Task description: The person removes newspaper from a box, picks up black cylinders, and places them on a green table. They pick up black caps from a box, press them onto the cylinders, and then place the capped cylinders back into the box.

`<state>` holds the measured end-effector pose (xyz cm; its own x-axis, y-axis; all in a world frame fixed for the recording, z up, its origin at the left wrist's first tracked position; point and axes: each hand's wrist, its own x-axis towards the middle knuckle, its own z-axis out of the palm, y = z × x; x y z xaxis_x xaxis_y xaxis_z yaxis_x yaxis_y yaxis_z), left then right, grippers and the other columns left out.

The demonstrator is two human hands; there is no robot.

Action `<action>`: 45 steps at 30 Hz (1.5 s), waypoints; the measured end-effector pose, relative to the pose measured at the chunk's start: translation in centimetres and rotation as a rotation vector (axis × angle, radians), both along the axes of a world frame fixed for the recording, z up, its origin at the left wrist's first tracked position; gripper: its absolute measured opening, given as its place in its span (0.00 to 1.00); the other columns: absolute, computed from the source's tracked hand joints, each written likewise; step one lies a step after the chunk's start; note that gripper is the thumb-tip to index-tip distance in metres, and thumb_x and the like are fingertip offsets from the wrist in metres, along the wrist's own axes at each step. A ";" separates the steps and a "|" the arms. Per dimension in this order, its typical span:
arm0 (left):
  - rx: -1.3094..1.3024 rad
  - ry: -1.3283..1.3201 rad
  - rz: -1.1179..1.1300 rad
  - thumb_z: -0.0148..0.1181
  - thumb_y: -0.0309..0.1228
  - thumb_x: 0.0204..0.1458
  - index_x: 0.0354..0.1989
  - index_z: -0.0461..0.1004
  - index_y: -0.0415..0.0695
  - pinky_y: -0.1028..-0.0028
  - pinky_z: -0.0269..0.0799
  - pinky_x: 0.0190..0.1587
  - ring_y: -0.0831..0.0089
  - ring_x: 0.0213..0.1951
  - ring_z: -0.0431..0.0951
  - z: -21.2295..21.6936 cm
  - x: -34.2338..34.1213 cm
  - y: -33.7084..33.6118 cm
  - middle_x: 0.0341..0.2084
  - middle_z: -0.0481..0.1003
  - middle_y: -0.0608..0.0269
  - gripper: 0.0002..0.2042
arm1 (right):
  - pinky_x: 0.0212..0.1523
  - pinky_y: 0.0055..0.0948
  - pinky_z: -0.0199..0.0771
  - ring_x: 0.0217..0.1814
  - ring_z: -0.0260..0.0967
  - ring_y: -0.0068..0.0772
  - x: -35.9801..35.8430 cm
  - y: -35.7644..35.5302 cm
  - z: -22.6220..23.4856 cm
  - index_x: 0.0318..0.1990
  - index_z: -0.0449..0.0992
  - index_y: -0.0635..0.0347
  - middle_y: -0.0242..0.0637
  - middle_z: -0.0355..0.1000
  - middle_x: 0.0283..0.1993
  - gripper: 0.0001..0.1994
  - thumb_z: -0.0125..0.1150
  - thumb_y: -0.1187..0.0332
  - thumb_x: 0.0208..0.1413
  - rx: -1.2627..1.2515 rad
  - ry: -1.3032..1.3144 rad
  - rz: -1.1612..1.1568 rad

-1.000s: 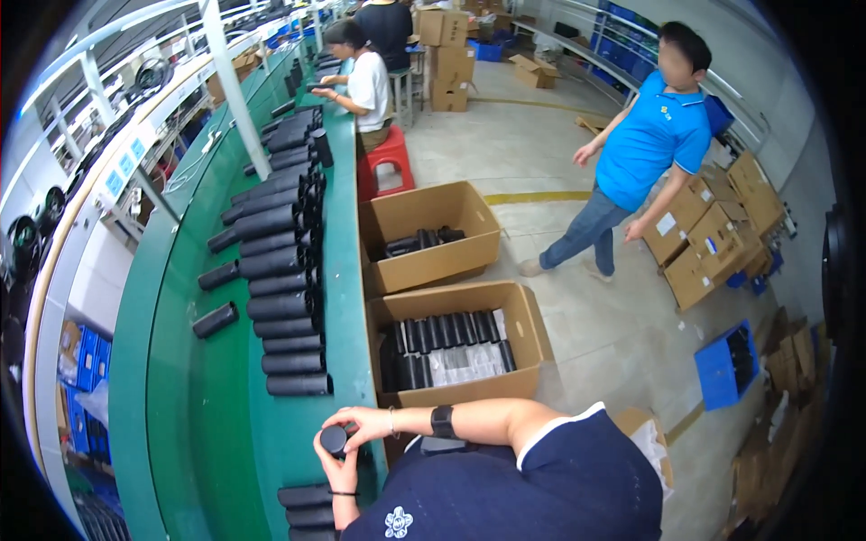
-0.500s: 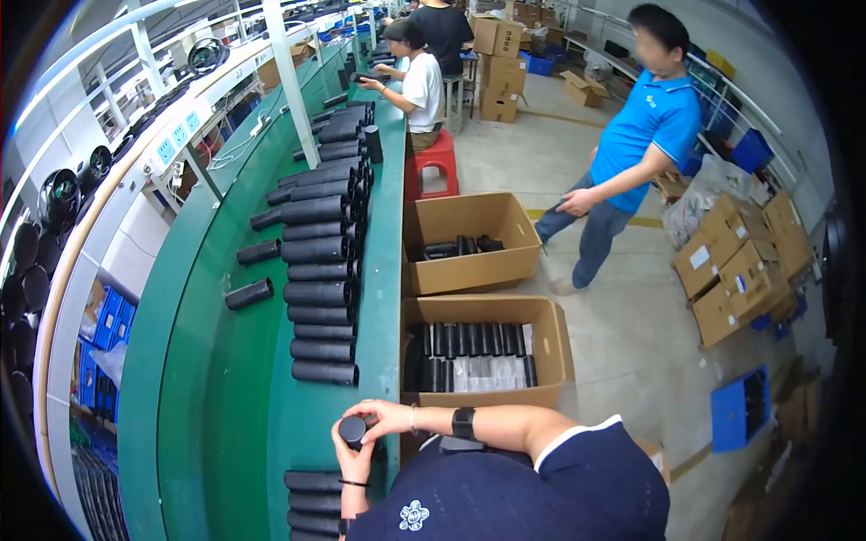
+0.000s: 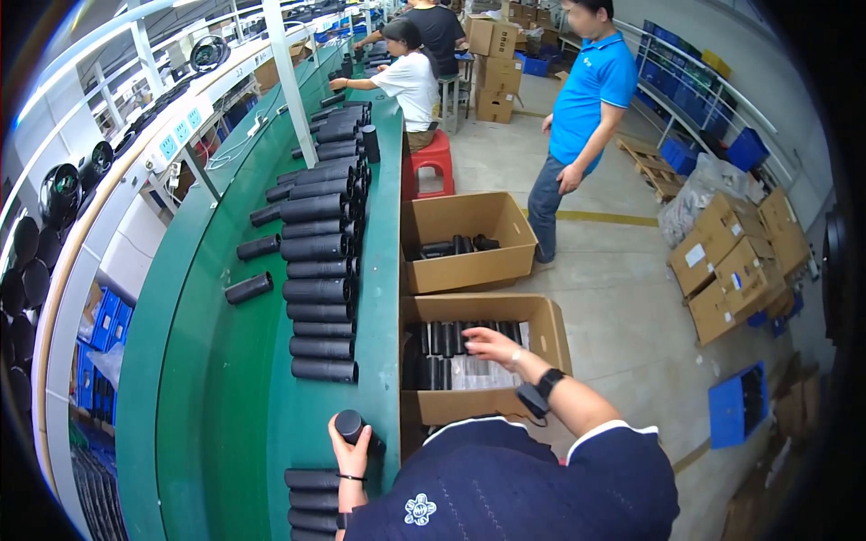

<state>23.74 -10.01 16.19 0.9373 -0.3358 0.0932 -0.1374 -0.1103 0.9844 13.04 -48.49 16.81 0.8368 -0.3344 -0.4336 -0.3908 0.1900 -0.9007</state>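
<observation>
My left hand [image 3: 352,453] is wrapped round a short black cylinder [image 3: 349,422], held upright near the edge of the green workbench [image 3: 311,410]. Over the nearer cardboard box [image 3: 552,338] reaches my right hand [image 3: 496,346], empty, with its fingers apart. Black tubes [image 3: 442,339] stand in rows inside that box, beside clear plastic wrapping [image 3: 478,371]. Whether my right fingertips touch any tube, I cannot tell. Beyond my left hand, a long row of black tubes [image 3: 320,313] lies on the bench. More tubes [image 3: 311,479] lie just this side of it.
A second cardboard box [image 3: 469,268] with black parts stands farther along the bench. A person in a blue shirt [image 3: 591,81] stands beyond it. A person in white sits on a red stool [image 3: 435,167]. Cartons [image 3: 735,270] and a blue crate [image 3: 738,406] are at the right.
My right hand has let go of the cylinder and moved right, over the nearer box. My left hand keeps the cylinder. The person in blue has stepped farther off and left.
</observation>
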 end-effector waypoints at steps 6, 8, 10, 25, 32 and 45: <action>0.002 0.012 -0.112 0.67 0.24 0.44 0.56 0.55 0.41 0.72 0.62 0.53 0.71 0.47 0.64 -0.4 -0.1 0.2 0.45 0.62 0.61 0.32 | 0.47 0.23 0.68 0.44 0.66 0.19 -0.4 6.0 -0.6 0.53 0.71 0.55 0.27 0.71 0.41 0.18 0.62 0.65 0.55 0.012 -0.052 0.372; 0.062 0.009 -0.153 0.69 0.27 0.42 0.53 0.55 0.40 0.70 0.62 0.53 0.69 0.48 0.64 0.9 -0.6 0.0 0.46 0.62 0.56 0.32 | 0.51 0.24 0.66 0.46 0.64 0.20 2.9 10.6 -0.9 0.54 0.70 0.58 0.28 0.70 0.42 0.20 0.64 0.67 0.53 -0.031 -0.239 0.615; -0.010 0.104 -0.204 0.69 0.27 0.42 0.54 0.54 0.40 0.71 0.62 0.55 0.69 0.52 0.64 1.2 -1.3 0.3 0.47 0.64 0.55 0.33 | 0.46 0.25 0.68 0.45 0.62 0.26 5.4 15.4 0.8 0.63 0.59 0.58 0.39 0.66 0.47 0.35 0.67 0.59 0.49 -0.190 -0.331 0.747; 0.130 -0.096 0.122 0.70 0.33 0.38 0.55 0.65 0.38 0.66 0.68 0.53 0.58 0.51 0.73 -0.2 -3.5 1.3 0.47 0.72 0.48 0.32 | 0.51 0.34 0.70 0.54 0.67 0.44 8.6 22.1 4.2 0.57 0.66 0.59 0.45 0.67 0.52 0.32 0.70 0.66 0.41 -0.480 -0.558 0.896; 0.225 -0.141 0.056 0.69 0.33 0.40 0.56 0.63 0.38 0.65 0.68 0.54 0.60 0.52 0.72 -1.3 -2.0 1.0 0.49 0.71 0.50 0.33 | 0.55 0.39 0.66 0.55 0.65 0.48 9.7 21.2 2.2 0.58 0.65 0.59 0.48 0.67 0.51 0.33 0.68 0.61 0.42 -0.510 -0.679 0.873; 0.105 -0.182 0.182 0.69 0.38 0.43 0.60 0.59 0.39 0.61 0.62 0.58 0.59 0.55 0.68 2.6 -2.2 1.4 0.59 0.58 0.50 0.36 | 0.51 0.36 0.70 0.50 0.69 0.46 11.9 17.6 8.0 0.53 0.69 0.60 0.48 0.70 0.49 0.30 0.69 0.60 0.41 -0.687 -0.636 0.922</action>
